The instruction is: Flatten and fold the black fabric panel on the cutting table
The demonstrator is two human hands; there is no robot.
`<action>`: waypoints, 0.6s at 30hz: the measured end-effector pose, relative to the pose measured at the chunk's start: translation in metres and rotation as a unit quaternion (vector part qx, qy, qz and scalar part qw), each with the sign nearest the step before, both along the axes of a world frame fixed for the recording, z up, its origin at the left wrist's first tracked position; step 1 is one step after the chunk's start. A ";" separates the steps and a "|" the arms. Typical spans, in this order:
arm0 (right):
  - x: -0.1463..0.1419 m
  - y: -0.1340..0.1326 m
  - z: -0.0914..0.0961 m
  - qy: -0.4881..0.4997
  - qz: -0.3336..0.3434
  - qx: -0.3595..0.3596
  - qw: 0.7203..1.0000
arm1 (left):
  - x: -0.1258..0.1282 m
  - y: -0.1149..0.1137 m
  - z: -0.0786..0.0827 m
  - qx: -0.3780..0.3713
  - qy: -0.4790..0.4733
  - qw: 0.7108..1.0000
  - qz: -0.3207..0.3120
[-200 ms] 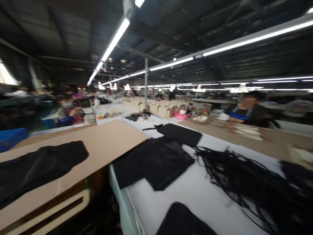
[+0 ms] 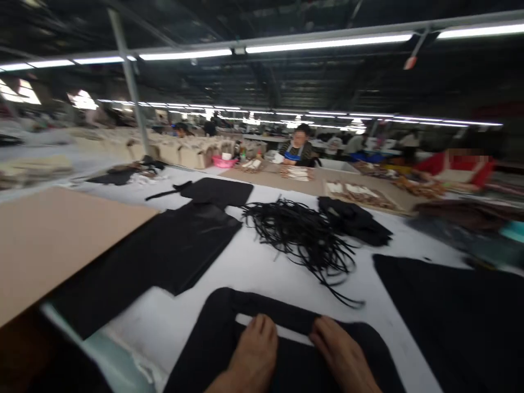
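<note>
Head view: at six o'clock on the table [image 2: 235, 262], left hand [image 2: 254, 349] and right hand [image 2: 339, 352] lay curled fingers along the black panel's [image 2: 295, 363] pale strip [image 2: 293, 334], grip unclear; seemingly positioning, which calls for even handling.

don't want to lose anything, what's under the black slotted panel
White tabletop shows around the black slotted panel, and white shows through its slot, partly covered by the left hand and right hand. Anything beneath the panel itself is hidden.

Hands [image 2: 254, 349] [image 2: 343, 352] now on black fabric [image 2: 210, 333]
</note>
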State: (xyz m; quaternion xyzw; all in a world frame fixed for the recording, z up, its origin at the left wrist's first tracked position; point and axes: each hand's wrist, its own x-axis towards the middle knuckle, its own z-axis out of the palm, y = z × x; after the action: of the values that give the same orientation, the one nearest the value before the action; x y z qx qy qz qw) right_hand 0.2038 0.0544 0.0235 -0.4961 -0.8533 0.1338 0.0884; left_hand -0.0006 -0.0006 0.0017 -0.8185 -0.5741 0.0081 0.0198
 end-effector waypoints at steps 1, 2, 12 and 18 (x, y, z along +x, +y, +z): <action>-0.002 0.001 0.004 0.020 0.000 -0.014 1.000 | -0.002 -0.001 0.002 -0.011 0.000 1.000 0.012; -0.004 0.003 0.009 0.030 -0.008 -0.027 0.999 | -0.005 -0.002 0.004 -0.015 0.000 1.000 0.011; -0.017 0.018 0.034 -0.014 -0.052 -0.118 0.992 | -0.010 -0.008 0.006 0.014 0.033 0.999 -0.007; -0.020 0.022 0.032 -0.038 -0.063 -0.126 0.989 | 0.006 -0.001 0.022 0.027 0.053 0.998 -0.007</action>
State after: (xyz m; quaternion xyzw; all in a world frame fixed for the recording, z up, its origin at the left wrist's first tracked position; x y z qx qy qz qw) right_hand 0.1835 0.0761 0.0559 -0.5608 -0.7996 0.2149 0.0008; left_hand 0.0051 -0.0016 0.0233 -0.8200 -0.5667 0.0358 0.0720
